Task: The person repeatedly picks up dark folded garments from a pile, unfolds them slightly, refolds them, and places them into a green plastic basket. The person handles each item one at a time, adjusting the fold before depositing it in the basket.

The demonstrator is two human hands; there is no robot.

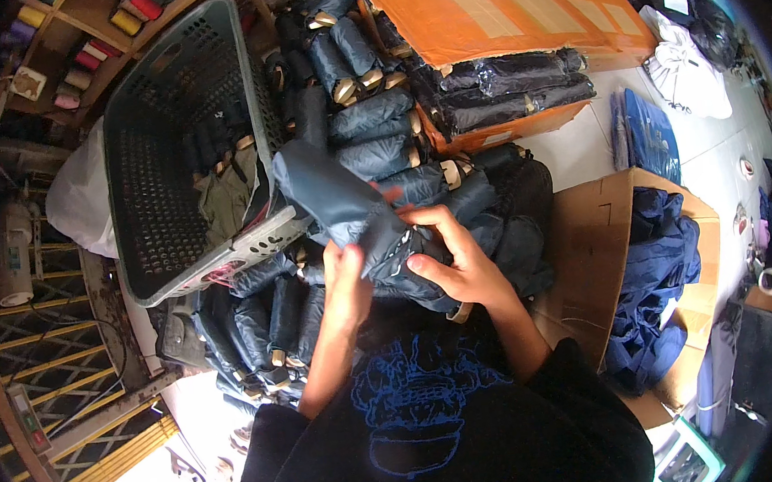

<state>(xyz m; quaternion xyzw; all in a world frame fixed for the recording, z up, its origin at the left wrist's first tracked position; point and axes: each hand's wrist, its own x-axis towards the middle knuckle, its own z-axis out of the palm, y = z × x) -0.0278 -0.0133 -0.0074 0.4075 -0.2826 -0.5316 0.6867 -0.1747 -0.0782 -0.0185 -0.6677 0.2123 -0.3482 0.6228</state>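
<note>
In the head view, at the frame's centre, my left hand (344, 286) is clamped on a dark blue roll (341, 204), my right hand (464, 269) on its lower end. It hides part of the piled rolls (371, 118); a basket (149, 161) fills upper left, an orange carton (441, 25) top right, a cardboard box (588, 242) right.

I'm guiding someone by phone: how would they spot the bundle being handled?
Start at the big dark plastic basket, upper left. By its lower right corner in the picture is a shiny blue-grey bundle. Unlike the similar piled bundles, it is held between the left hand and right hand.
</note>
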